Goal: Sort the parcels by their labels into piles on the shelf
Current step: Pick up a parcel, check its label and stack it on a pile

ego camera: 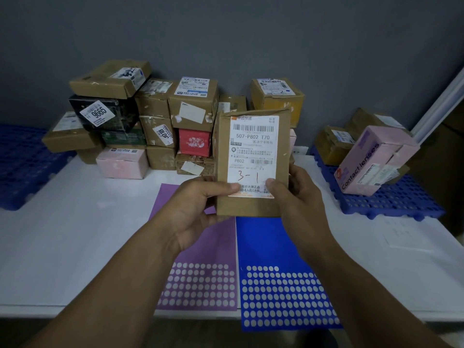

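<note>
Above the white table (75, 234), the flat rectangular cardboard parcel (251, 209) is held upright, the left hand (198, 212) gripping its 7 o'clock edge, the right hand (298, 197) its 4 o'clock, thumbs on the smooth paper label (252, 146).

parcel stack (150, 116) behind sheets (200, 247) | pallet (391, 202) right

Two hands (198, 209) (298, 199), two sticker sheets (216, 249) (263, 242), two pallets (20, 169) (394, 200)
</note>
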